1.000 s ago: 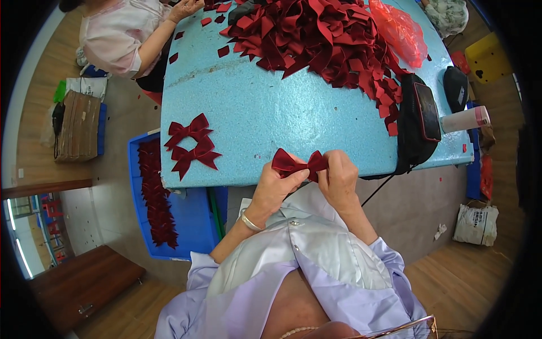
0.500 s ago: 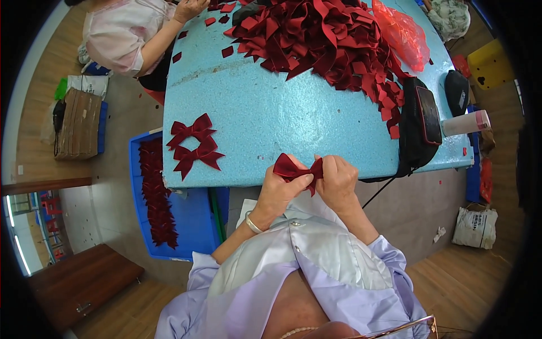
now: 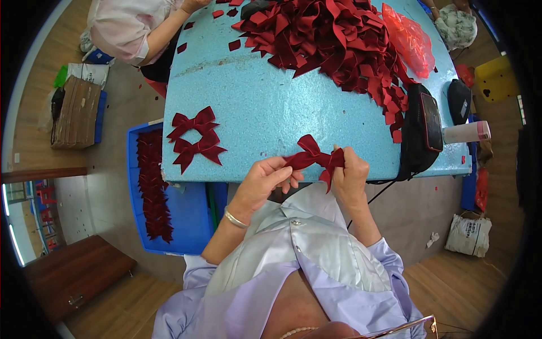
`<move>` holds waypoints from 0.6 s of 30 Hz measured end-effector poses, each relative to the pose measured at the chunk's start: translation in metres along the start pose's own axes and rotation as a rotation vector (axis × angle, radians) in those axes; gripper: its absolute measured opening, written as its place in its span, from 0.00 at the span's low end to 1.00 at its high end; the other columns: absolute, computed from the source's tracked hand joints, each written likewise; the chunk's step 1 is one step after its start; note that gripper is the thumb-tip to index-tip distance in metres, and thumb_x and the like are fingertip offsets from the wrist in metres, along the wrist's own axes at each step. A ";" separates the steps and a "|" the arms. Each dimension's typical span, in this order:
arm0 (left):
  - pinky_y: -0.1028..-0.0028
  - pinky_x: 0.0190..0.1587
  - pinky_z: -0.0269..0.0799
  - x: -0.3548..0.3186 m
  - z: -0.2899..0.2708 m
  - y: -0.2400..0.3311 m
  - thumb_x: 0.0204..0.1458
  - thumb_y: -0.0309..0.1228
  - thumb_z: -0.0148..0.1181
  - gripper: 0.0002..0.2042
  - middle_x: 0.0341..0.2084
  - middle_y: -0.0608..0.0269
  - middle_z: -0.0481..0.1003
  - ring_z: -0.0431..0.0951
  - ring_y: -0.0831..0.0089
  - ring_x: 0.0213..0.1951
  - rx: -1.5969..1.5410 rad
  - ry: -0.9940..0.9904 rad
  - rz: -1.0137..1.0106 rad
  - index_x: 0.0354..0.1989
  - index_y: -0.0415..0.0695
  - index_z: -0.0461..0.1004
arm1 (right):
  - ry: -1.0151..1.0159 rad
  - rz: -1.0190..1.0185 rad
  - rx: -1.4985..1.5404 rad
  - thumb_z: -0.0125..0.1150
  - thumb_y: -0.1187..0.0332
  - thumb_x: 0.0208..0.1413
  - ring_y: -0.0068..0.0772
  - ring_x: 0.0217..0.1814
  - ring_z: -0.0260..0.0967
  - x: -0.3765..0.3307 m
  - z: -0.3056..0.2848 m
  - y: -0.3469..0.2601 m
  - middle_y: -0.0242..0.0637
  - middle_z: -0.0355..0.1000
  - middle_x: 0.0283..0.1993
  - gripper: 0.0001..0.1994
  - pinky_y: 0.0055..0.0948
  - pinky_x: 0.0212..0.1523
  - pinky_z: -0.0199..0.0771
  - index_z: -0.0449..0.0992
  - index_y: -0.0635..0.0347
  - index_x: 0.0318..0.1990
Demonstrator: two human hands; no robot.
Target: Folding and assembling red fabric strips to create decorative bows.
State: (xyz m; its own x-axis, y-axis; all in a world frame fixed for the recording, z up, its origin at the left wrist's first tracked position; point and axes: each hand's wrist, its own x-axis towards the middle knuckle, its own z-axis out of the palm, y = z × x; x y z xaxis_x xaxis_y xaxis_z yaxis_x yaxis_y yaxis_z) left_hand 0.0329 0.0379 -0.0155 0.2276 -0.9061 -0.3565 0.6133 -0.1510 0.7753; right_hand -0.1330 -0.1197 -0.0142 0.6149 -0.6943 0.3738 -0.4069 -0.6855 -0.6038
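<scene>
Blue plastic crate stands on the floor at the left, with dark red velvet bows in it. Two finished dark red ribbon bows lie on the light blue surface, near its left edge. The left hand pinches the left tail of a dark red ribbon bow with closed fingers. The right hand grips its knot. This bow hangs between both hands, just over the near edge. A big heap of red ribbon pieces lies farther away.
</scene>
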 end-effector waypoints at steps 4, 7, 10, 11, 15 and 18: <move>0.79 0.38 0.74 -0.004 -0.008 0.008 0.60 0.29 0.56 0.15 0.39 0.60 0.79 0.77 0.78 0.31 -0.035 0.088 0.101 0.54 0.36 0.71 | 0.010 0.015 0.067 0.56 0.80 0.52 0.48 0.18 0.66 0.001 0.000 0.001 0.49 0.69 0.20 0.06 0.37 0.21 0.63 0.67 0.65 0.26; 0.74 0.44 0.76 0.000 -0.009 0.015 0.58 0.27 0.56 0.15 0.44 0.53 0.77 0.81 0.69 0.41 -0.169 0.036 0.111 0.52 0.34 0.71 | 0.041 -0.022 0.117 0.60 0.79 0.51 0.49 0.18 0.65 0.001 0.004 -0.004 0.49 0.68 0.19 0.08 0.37 0.20 0.63 0.66 0.64 0.25; 0.76 0.39 0.75 0.005 0.019 0.016 0.56 0.25 0.58 0.14 0.40 0.55 0.78 0.80 0.71 0.37 -0.126 -0.016 0.091 0.50 0.35 0.72 | 0.070 -0.044 0.145 0.61 0.78 0.51 0.46 0.17 0.64 0.002 0.010 -0.015 0.47 0.67 0.18 0.09 0.36 0.19 0.62 0.66 0.64 0.25; 0.77 0.37 0.74 0.008 0.027 0.014 0.55 0.24 0.59 0.13 0.39 0.57 0.78 0.80 0.72 0.35 -0.105 -0.046 0.079 0.49 0.35 0.73 | 0.081 -0.044 0.145 0.62 0.78 0.52 0.42 0.16 0.64 0.001 0.010 -0.019 0.45 0.67 0.18 0.09 0.34 0.19 0.62 0.67 0.64 0.25; 0.81 0.30 0.70 0.013 0.034 -0.003 0.52 0.26 0.65 0.13 0.30 0.66 0.76 0.73 0.82 0.27 -0.081 -0.015 0.022 0.45 0.37 0.75 | -0.034 0.161 0.318 0.60 0.75 0.56 0.25 0.18 0.62 -0.006 0.008 -0.018 0.35 0.67 0.19 0.08 0.28 0.21 0.61 0.70 0.65 0.27; 0.80 0.24 0.61 0.014 0.042 -0.004 0.52 0.23 0.64 0.10 0.25 0.67 0.73 0.69 0.83 0.24 -0.134 0.024 0.022 0.42 0.38 0.74 | -0.101 0.354 0.565 0.59 0.72 0.58 0.18 0.20 0.59 -0.012 0.009 -0.021 0.31 0.66 0.18 0.10 0.25 0.21 0.59 0.70 0.65 0.26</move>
State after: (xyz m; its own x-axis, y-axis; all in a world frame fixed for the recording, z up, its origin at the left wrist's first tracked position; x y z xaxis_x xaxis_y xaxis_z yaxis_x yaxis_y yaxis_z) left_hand 0.0018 0.0090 -0.0012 0.2591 -0.8988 -0.3536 0.7033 -0.0754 0.7068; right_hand -0.1255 -0.0953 -0.0126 0.5809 -0.8132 0.0344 -0.1969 -0.1814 -0.9635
